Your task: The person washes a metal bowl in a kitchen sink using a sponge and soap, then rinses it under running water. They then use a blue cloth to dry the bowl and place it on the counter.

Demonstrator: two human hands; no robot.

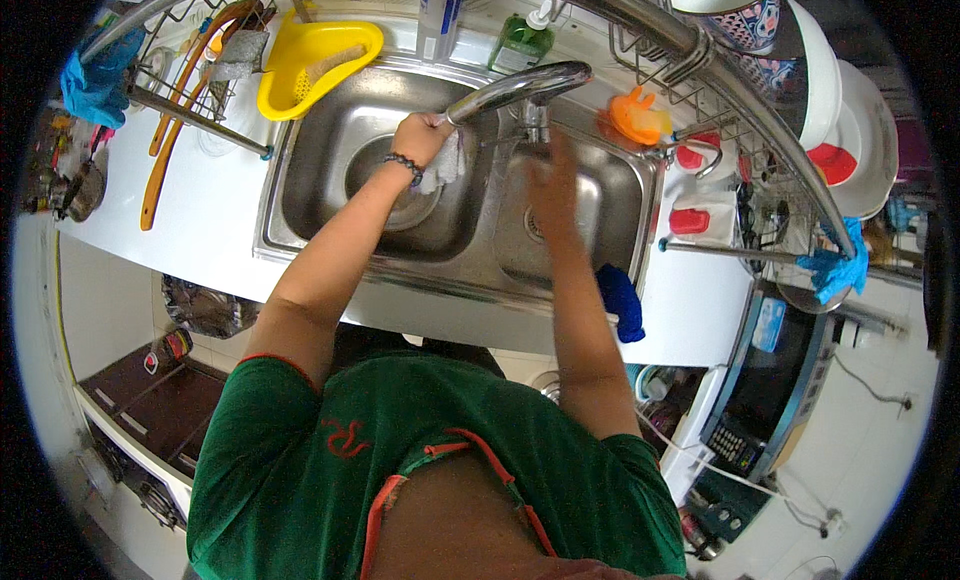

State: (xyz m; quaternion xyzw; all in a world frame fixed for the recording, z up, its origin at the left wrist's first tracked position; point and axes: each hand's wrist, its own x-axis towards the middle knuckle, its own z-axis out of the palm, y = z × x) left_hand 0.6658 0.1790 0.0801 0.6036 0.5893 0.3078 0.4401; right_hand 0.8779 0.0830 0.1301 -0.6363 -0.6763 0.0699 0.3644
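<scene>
My left hand point(422, 140), a dark beaded bracelet on its wrist, is over the left basin. Its fingers are closed around a whitish cloth point(445, 168) that hangs down from them, right at the lower end of the chrome faucet spout point(520, 86). Whether the fingers also grip the spout is hard to see. Below, a round metal shape point(362, 170) shows inside the left basin of the steel sink point(290, 242). Motion smears my right hand point(553, 185), which is above the right basin, just on the near side of the faucet base point(536, 125).
A yellow corner strainer point(330, 45) with a sponge-like piece sits at the sink's back left. Behind the sink stand a green pump bottle point(522, 45) and a white bottle point(438, 20). A metal rack point(740, 90) arches overhead, with bowls at right. A blue cloth point(622, 302) hangs at the front edge.
</scene>
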